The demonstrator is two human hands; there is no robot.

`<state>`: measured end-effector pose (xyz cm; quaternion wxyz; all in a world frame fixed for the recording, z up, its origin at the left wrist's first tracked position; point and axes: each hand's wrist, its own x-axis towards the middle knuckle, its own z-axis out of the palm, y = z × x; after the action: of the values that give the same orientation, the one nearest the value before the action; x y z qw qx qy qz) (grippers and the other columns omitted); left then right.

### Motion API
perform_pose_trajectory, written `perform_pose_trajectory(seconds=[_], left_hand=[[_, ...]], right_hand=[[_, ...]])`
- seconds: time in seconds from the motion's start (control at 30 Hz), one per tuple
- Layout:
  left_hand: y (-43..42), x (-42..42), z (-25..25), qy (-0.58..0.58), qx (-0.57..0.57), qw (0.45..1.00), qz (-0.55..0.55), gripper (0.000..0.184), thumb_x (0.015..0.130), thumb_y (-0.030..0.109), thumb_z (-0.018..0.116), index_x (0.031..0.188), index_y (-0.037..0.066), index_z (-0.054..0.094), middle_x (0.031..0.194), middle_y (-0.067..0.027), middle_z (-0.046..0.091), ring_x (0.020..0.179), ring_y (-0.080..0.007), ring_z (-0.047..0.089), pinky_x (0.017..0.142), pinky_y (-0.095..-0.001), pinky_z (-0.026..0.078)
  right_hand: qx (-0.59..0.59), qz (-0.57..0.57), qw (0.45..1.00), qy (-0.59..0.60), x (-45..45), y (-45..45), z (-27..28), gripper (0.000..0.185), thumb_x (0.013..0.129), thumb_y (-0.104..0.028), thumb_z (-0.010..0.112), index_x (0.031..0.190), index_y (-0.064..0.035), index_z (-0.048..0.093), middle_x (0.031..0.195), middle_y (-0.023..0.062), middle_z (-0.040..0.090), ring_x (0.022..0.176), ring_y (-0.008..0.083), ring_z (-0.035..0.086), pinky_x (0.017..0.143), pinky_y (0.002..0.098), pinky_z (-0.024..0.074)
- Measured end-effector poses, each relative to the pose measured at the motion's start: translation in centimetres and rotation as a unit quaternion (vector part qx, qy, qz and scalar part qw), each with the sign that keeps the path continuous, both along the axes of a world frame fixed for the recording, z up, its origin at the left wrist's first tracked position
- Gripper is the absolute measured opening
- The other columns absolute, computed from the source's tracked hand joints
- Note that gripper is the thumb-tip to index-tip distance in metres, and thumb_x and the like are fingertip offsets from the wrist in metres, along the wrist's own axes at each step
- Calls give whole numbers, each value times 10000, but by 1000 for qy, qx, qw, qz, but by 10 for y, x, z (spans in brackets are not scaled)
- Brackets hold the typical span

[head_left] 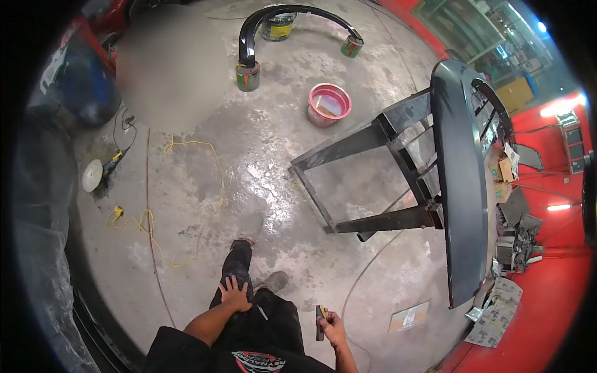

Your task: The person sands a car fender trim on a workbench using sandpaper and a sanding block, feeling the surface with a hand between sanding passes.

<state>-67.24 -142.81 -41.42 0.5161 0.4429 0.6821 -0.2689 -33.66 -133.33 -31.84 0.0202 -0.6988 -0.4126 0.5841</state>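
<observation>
My left hand lies on the dark trousers over my leg, its fingers spread and holding nothing. In my right hand is a small dark block with a yellowish edge, gripped between thumb and fingers; it looks like a sanding block. This hand is low in the view, beside my other leg and above the concrete floor. A long dark grey car body panel rests on a black metal stand to the right, apart from both hands.
A pink bucket of cloudy water stands ahead. Behind it, a black curved trim rests on cans. A yellow cord and a polisher-like tool lie left. Flat cardboard lies right. A blurred patch hides the upper left.
</observation>
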Motion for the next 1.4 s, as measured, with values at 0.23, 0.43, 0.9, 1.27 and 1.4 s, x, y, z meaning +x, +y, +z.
perform_pose_trajectory(seconds=[0.23, 0.43, 0.9, 1.27, 1.4], left_hand=[[42, -37, 3, -13, 27, 999, 15, 897, 852, 538, 559, 1576, 209, 145, 1603, -277, -46, 1464, -508, -19, 1120, -686, 47], [102, -97, 2, -52, 26, 998, -3, 838, 851, 508, 565, 1545, 185, 225, 1591, -283, 51, 1449, -513, 76, 1126, -673, 104], [467, -171, 309, -136, 764, 580, 248, 175, 912, 113, 643, 1038, -3, 675, 1006, -143, 697, 943, -250, 669, 838, -327, 503], [736, 69, 405, -271, 720, 593, -237, 594, 845, 679, 551, 1292, 297, 638, 1514, -182, 383, 1432, -439, 244, 1148, -632, 98], [764, 77, 376, -280, 650, 657, -260, 719, 774, 781, 531, 1328, 330, 608, 1567, -196, 288, 1477, -438, 99, 1138, -667, -17]], right_hand=[[79, 10, 996, -30, -61, 46, 50, 376, 821, -268, 729, 1066, -7, 612, 833, 62, 654, 751, 138, 590, 714, 296, 492], [56, -10, 997, -59, -120, 88, 87, 373, 840, -251, 711, 1106, -13, 605, 878, 69, 666, 807, 149, 608, 753, 302, 500], [619, 64, 748, -233, -121, 251, 318, 474, 785, -75, 701, 1240, -4, 585, 1166, 214, 567, 1085, 362, 555, 944, 421, 445], [589, 220, 612, -480, -125, 341, 303, 522, 782, -67, 689, 1293, -158, 633, 1317, 195, 522, 1166, 357, 527, 975, 452, 395], [554, 217, 639, -487, -125, 341, 303, 592, 712, -55, 717, 1290, -163, 644, 1328, 198, 515, 1177, 368, 524, 980, 453, 407]])
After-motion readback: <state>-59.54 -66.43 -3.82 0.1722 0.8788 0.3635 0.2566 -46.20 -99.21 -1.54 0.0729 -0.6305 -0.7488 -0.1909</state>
